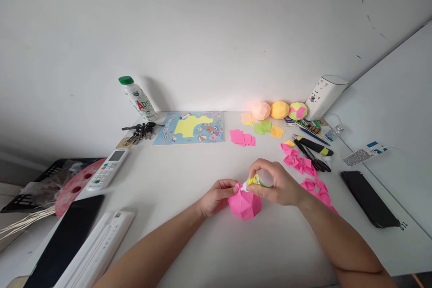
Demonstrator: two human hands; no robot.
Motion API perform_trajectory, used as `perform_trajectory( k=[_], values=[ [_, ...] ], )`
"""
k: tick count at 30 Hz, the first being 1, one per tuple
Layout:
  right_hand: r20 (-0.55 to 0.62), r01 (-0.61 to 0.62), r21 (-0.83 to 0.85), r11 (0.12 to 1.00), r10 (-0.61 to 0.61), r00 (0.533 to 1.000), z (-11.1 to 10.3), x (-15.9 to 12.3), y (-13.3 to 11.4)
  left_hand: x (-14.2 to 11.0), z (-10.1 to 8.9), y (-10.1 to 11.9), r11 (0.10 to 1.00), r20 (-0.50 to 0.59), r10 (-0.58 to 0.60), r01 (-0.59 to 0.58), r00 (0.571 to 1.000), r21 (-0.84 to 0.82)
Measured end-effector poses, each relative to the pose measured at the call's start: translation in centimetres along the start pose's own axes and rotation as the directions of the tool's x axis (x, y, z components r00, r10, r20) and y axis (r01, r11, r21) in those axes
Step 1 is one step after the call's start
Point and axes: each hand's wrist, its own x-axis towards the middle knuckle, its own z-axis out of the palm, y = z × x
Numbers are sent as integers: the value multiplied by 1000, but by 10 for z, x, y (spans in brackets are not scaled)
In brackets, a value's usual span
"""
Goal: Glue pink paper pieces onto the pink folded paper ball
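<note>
A pink folded-paper shape (245,206) rests on the white table (189,175) near the front middle. My left hand (217,195) is closed on its left upper edge. My right hand (277,182) grips a small glue bottle (259,180) with a yellow label, tilted left, its white tip touching the top of the pink shape. Several folded pink paper units (304,172) lie just right of my right hand.
Three paper balls (279,110) sit at the back by a white box (324,95). Coloured paper squares (261,129), a booklet (189,128), keys (141,131), a green-capped bottle (138,97), scissors and pens (313,149), a remote (107,169), a black pouch (369,199) and a tablet (64,240) surround the area.
</note>
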Motion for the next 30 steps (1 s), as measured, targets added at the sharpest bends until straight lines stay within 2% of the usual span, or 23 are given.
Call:
perform_trajectory(
  k=[7, 12, 16, 21, 26, 30],
  values=[
    [7, 9, 4, 1000, -9, 1000, -1, 0, 0, 1, -3, -2, 1000, 15, 7, -7, 1000, 9],
    [-29, -3, -3, 1000, 3, 1000, -1, 0, 2, 1, -4, -3, 1000, 20, 2, -2, 1000, 21],
    [11, 1, 18, 1000, -1, 1000, 0, 1, 3, 1, -3, -2, 1000, 12, 2, -2, 1000, 20],
    [-23, -6, 20, 1000, 6, 1000, 0, 1, 2, 1, -2, -1, 1000, 21, 5, -5, 1000, 14],
    [24, -2, 32, 999, 1, 1000, -1, 0, 1, 1, -4, -2, 1000, 21, 9, -9, 1000, 6],
    [-4, -5, 39, 999, 5, 1000, 0, 1, 1, 1, -3, -2, 1000, 13, 6, -6, 1000, 7]
  ],
)
